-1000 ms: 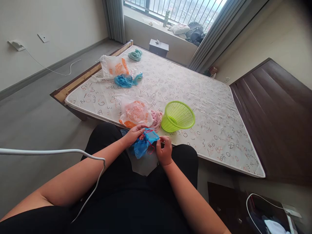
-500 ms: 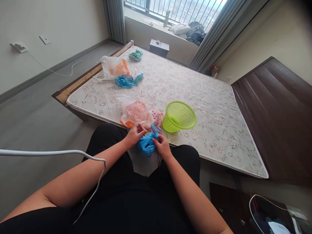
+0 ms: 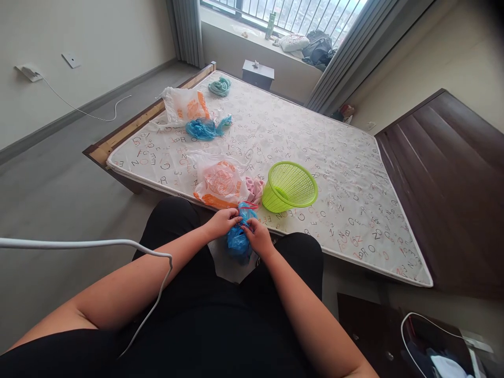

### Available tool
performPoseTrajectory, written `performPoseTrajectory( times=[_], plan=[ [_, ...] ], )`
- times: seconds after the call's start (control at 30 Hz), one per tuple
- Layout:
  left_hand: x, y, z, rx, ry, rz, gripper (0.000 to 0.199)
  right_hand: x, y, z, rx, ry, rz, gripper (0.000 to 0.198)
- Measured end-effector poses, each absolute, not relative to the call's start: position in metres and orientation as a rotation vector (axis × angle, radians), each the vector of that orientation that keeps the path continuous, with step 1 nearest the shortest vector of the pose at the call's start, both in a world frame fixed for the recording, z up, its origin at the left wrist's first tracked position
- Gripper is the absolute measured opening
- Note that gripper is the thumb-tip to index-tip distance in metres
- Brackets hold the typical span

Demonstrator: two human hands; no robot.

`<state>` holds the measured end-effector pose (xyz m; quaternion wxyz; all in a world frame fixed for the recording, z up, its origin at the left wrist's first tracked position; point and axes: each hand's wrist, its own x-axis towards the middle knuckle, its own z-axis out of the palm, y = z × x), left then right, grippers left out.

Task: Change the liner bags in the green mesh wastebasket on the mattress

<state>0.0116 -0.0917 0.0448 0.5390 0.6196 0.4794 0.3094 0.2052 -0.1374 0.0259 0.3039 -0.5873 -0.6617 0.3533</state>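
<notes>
Between my knees, at the near edge of the mattress, I hold a blue plastic bag [image 3: 238,242] with a red drawstring. My left hand [image 3: 222,222] pinches its gathered upper part from the left. Gripping the same part from the right is my right hand [image 3: 258,235], its fingers close to the left ones. The crumpled body of the bag hangs below both hands. Just beyond them lie a white plastic bag with orange print [image 3: 221,181], a pink cloth [image 3: 255,190] and a light green mesh basket [image 3: 291,186], tipped toward me.
The mattress [image 3: 334,173] fills the middle. Farther back on it are another white bag [image 3: 185,105], a second blue bag [image 3: 202,128] and a teal coil of cloth [image 3: 219,86]. A white cable [image 3: 118,243] crosses over my left arm. A dark headboard [image 3: 444,184] stands right.
My hands have come closer together on the blue bag's neck. The bag now hangs a little lower and longer, and its red-edged top is turned more upright.
</notes>
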Motion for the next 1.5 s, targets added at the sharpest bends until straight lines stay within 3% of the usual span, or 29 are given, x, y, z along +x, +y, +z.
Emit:
performPoseTrajectory(
  times=[0.3, 0.57, 1.03, 1.5],
  plan=[
    [0.013, -0.086, 0.037, 1.048, 1.102, 0.818, 0.039, 0.205, -0.138, 0.031, -1.575, -1.713, 0.926, 0.036],
    [0.009, -0.083, 0.039, 1.103, 1.126, 0.829, 0.042, 0.208, -0.136, 0.036, -1.370, -1.786, 0.646, 0.026],
    [0.013, -0.089, 0.036, 1.362, 0.973, 0.677, 0.048, 0.206, -0.134, 0.030, -1.434, -1.638, 0.950, 0.030],
    [0.009, -0.087, 0.023, 1.662, 1.170, 0.666, 0.020, 0.206, -0.124, 0.011, -1.415, -1.017, 1.334, 0.045]
  ],
)
